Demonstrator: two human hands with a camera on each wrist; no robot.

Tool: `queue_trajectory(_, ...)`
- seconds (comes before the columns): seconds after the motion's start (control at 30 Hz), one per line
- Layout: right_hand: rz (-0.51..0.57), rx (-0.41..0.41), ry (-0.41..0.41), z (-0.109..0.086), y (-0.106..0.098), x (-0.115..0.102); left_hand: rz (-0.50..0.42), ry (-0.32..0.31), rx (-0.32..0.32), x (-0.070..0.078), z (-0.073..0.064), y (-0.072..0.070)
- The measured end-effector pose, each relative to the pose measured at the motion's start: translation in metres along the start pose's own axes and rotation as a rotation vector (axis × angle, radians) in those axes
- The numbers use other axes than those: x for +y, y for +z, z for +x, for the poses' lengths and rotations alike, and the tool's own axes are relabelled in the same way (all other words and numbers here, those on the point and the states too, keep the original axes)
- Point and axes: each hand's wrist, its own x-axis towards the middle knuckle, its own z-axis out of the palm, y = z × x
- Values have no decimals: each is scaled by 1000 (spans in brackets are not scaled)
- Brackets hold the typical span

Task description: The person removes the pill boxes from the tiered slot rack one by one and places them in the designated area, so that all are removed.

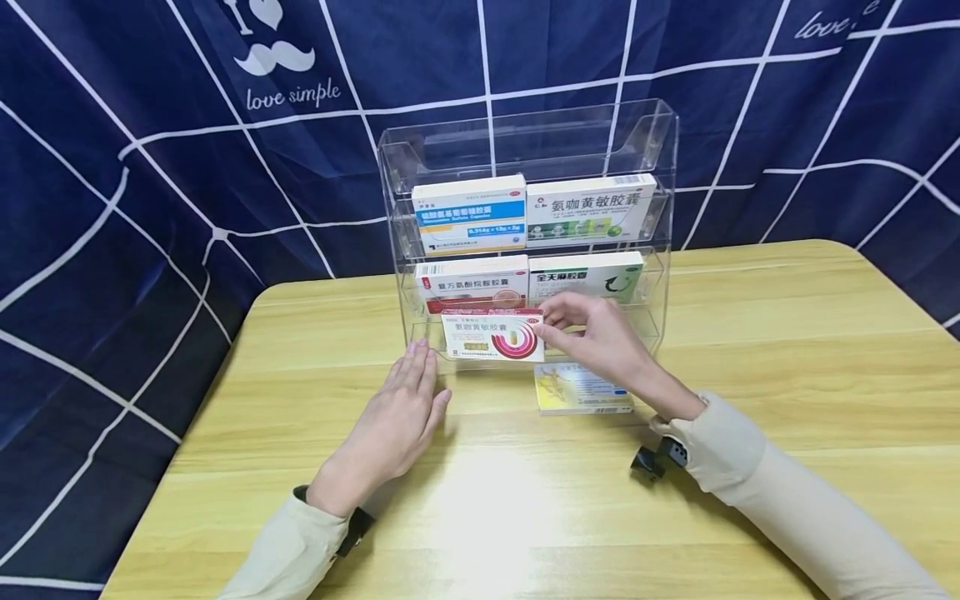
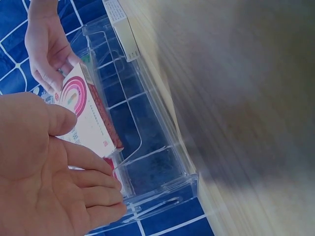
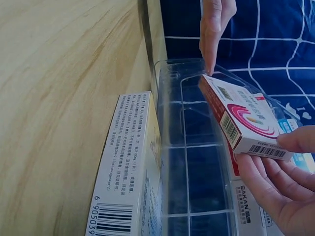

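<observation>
Between thumb and fingers, my right hand [image 1: 600, 333] pinches the right end of a white medicine box [image 1: 493, 336] with a pink-red ring design. The box is held before the lowest tier of a clear acrylic rack [image 1: 667, 175]; the right wrist view shows its barcode end by the thumb. My left hand [image 1: 401, 417] lies with straight fingers at the rack's lower left corner, fingertips at its edge. In the left wrist view the left palm [image 2: 39, 172] shows, holding nothing. A yellow-and-white medicine box [image 1: 581, 390] stands on the table before the rack, below the right hand.
Higher tiers hold a blue-and-white box [image 1: 470, 217], a white box with green pictures [image 1: 588, 210], a red-and-white box [image 1: 472, 285] and a green-and-white box [image 1: 585, 277], partly behind the right hand. The rack stands on a wooden table [image 1: 315, 350] before a dark blue checked cloth [image 1: 420, 58].
</observation>
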Motion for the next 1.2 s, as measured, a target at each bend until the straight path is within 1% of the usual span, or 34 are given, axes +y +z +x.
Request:
queue_trajectory(0.13,-4,-18,21,-1,-1,-1,-10,-1,8,0,0,0)
queue_trajectory(0.37,14,-70,50,-3,-1,0,-19,-21,11,0,-6,2)
queue_trajectory(0.47,28,-87,62,-6,-1,2,-19,-22,9,0,-6,2)
queue_trajectory(0.57,51,-112,96,-9,0,5,-18,-14,3,0,-4,0)
queue_trajectory(0.7,114,-178,164,-13,2,8,-14,-6,1,0,-3,-1)
queue_trajectory(0.9,230,-278,233,-20,4,14,-16,-8,16,4,-1,2)
queue_trajectory(1.07,309,-319,278,-23,8,19,-16,-17,50,6,3,4)
queue_trajectory(1.2,341,-334,290,-23,12,20,-8,-12,73,6,10,5)
